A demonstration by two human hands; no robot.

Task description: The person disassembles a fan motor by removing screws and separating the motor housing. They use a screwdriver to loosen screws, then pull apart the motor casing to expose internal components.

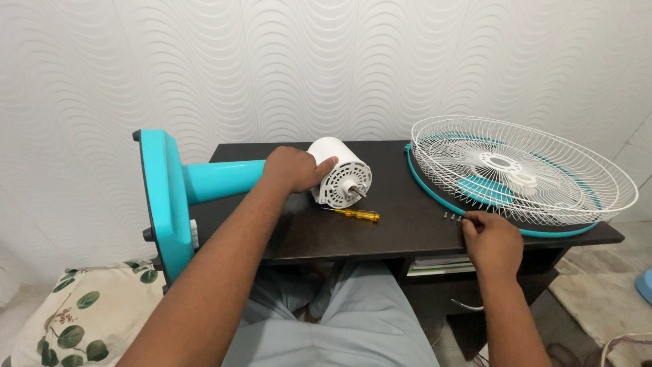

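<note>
Head camera, looking down over my lap: my left hand (293, 170) sits a little to the 10 o'clock side of the frame's middle, fingers curled over the back of the white cylindrical fan motor housing (337, 171), gripping it where it joins the turquoise plastic fan stem (221, 180). That motor lies on its side on the dark brown wooden table (401, 228), its perforated face and short metal shaft (354, 189) pointing toward 4 o'clock. The stem runs off toward 9 o'clock to the flat turquoise fan base (165, 204), which stands on edge past the table's left end.

Just at 5 o'clock of the motor, apart from it, lies a small screwdriver with a yellow handle (354, 215).

My right hand (490, 242) is at 3 o'clock near the table's front edge, fingers bent down and their tips pinched at a short row of small metal screws (451, 217); whether a screw is actually held I cannot tell. Just beyond, at 2 o'clock, the white wire fan guard (523, 170) rests dish-up on the table, with turquoise fan blades (483, 190) inside it and a turquoise rim ring (424, 187) beneath.

At 7 o'clock, below the base, is a cream cushion printed with green leaves (75, 319).
</note>
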